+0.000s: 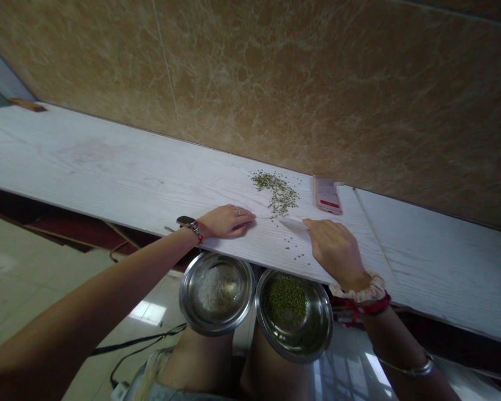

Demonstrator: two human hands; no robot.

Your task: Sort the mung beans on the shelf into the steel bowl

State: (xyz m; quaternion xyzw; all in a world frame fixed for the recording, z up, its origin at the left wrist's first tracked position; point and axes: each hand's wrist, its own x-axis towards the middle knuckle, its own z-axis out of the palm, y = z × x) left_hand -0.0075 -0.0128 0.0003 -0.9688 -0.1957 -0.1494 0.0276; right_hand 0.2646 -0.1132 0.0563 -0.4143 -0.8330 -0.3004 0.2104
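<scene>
My right hand point(334, 248) is closed on a thin, pale card point(293, 225), held low over the white tabletop. Just beyond the card lies a loose pile of small green beans point(281, 195), like mung beans, with several strays nearer the table's front edge. To the left of the beans, my left hand point(229, 221) lies flat on the table, fingers stretched out and nothing in them. Below the edge, a steel bowl point(323, 317) rests on my lap with many green beans inside. Beside it, another steel bowl point(186, 303) contains white grains that look like rice.
A phone point(329, 195) in a pink case lies near the wall, right of the beans. The white table point(121, 167) runs along a brown marbled wall point(250, 83). A small wooden piece point(27, 104) sits at the far left. Black cables point(137, 345) hang beside my legs.
</scene>
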